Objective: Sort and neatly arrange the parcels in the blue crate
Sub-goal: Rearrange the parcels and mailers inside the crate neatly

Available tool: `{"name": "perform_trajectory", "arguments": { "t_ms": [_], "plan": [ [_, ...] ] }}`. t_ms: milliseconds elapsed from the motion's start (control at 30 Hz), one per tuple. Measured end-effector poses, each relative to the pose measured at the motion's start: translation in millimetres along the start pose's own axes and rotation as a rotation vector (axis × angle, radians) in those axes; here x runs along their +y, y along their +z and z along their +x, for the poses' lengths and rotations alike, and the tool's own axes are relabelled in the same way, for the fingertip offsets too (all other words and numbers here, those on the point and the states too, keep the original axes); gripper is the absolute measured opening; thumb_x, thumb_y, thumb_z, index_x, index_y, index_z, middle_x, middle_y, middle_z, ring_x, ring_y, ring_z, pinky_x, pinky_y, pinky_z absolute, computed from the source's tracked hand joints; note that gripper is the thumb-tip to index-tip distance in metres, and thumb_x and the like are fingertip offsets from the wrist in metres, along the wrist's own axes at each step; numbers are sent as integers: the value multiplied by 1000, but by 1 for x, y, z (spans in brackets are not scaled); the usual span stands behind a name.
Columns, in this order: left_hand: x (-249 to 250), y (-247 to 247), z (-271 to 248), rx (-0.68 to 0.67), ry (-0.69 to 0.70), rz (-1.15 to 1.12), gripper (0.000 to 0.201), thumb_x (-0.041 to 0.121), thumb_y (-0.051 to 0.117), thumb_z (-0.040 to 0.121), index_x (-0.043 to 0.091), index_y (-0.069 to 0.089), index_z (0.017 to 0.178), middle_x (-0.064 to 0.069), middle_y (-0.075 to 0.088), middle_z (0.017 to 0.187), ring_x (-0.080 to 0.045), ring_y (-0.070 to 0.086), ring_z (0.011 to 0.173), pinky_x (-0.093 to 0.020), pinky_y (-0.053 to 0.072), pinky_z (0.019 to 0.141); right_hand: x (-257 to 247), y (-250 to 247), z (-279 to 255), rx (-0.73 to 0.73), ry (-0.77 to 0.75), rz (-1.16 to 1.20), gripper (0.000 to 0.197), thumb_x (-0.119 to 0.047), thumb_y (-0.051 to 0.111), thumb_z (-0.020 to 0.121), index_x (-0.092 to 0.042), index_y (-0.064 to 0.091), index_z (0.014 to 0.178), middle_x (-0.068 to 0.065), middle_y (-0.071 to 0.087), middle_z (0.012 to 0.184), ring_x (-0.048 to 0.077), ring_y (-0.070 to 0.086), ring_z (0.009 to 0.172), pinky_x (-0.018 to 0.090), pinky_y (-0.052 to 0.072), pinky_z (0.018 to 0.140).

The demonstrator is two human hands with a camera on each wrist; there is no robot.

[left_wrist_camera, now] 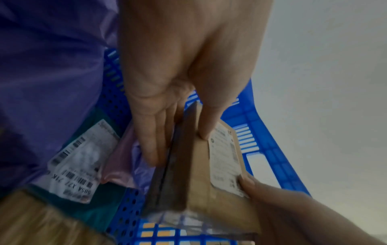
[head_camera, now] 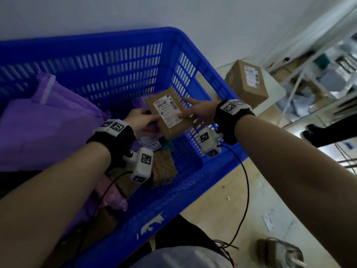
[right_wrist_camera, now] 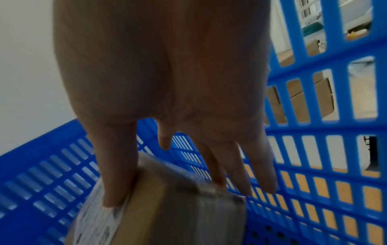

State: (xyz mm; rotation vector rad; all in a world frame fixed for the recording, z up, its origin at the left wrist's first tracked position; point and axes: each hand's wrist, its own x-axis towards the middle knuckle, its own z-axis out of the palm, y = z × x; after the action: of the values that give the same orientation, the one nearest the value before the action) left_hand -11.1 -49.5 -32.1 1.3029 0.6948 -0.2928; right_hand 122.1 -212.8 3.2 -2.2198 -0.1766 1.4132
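A small flat cardboard box [head_camera: 170, 115] with a white shipping label is held up inside the blue crate [head_camera: 193, 194], near its right wall. My left hand [head_camera: 148, 122] pinches its left edge; in the left wrist view the thumb lies on top beside the label and the fingers [left_wrist_camera: 150, 149] are under the box [left_wrist_camera: 199, 165]. My right hand [head_camera: 193, 110] grips the right edge. In the right wrist view its thumb presses the label's corner on the box [right_wrist_camera: 178, 207], with fingers [right_wrist_camera: 220, 179] behind it.
Large purple mailer bags [head_camera: 48, 120] fill the crate's left side. Below the box lie a teal parcel with a label [head_camera: 150, 145], a brown honeycomb-paper parcel [head_camera: 164, 165] and a pink mailer [head_camera: 114, 198]. A cardboard box [head_camera: 247, 82] stands outside on the right, by shelving.
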Motion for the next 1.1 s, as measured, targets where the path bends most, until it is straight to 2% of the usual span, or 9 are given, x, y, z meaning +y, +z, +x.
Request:
{"name": "perform_trajectory", "arguments": {
  "t_ms": [100,233,367,467,533,700,833,967,1100],
  "plan": [
    [-4,10,10,-11,-32,-10,40,9,60,91,-1,52,128,-21,62,120,-34,63,97,-43,53,81,0,3,4,-53,28,31,67,-22,55,95,-40,16,147,11,54,110,21,61,64,30,53,53],
    [-18,19,28,-84,-33,62,32,3,65,85,9,56,115,-17,65,112,-31,68,83,-37,59,64,3,2,22,-39,87,-105,60,-38,62,88,-26,38,141,12,48,139,35,60,101,50,53,90],
    [-36,32,39,-113,-102,138,36,3,68,83,17,48,110,-9,64,101,-18,64,64,-32,57,59,5,0,31,15,109,-344,39,-34,59,92,-9,55,122,12,57,109,29,61,90,42,52,87],
    [-45,40,47,-112,-137,177,22,3,62,87,15,51,102,-8,59,98,-16,57,64,-22,53,44,15,0,44,-8,149,-427,43,-33,60,91,-2,58,120,11,63,111,29,62,100,42,51,94],
    [-48,43,55,-68,-139,231,11,5,63,87,12,56,91,-11,60,92,-16,56,60,-21,52,41,21,0,54,-64,199,-426,44,-34,63,89,1,59,116,11,64,110,30,62,100,42,51,93],
    [-69,44,85,-127,-128,424,36,12,73,80,-8,65,108,-26,67,109,-23,60,85,-43,52,87,35,9,68,-57,198,-519,46,-34,62,90,5,62,114,16,63,98,31,61,84,40,51,79],
    [-76,48,100,-172,-204,443,39,18,73,80,-6,62,108,-25,68,104,-30,62,72,-50,54,82,41,15,78,15,178,-624,34,-35,57,93,-4,67,84,15,68,93,27,63,74,40,52,73],
    [-68,48,106,-215,-282,480,20,14,67,85,0,61,97,-13,66,80,-11,61,43,-31,55,55,49,10,89,6,172,-662,39,-32,55,92,1,67,108,18,68,111,31,66,93,46,54,87],
    [-65,48,109,-317,-349,508,6,6,57,92,4,58,86,-8,62,73,-3,60,36,-21,47,45,56,13,97,21,222,-695,27,-19,56,91,0,66,107,24,64,118,22,50,65,32,43,58]
  ]
}}
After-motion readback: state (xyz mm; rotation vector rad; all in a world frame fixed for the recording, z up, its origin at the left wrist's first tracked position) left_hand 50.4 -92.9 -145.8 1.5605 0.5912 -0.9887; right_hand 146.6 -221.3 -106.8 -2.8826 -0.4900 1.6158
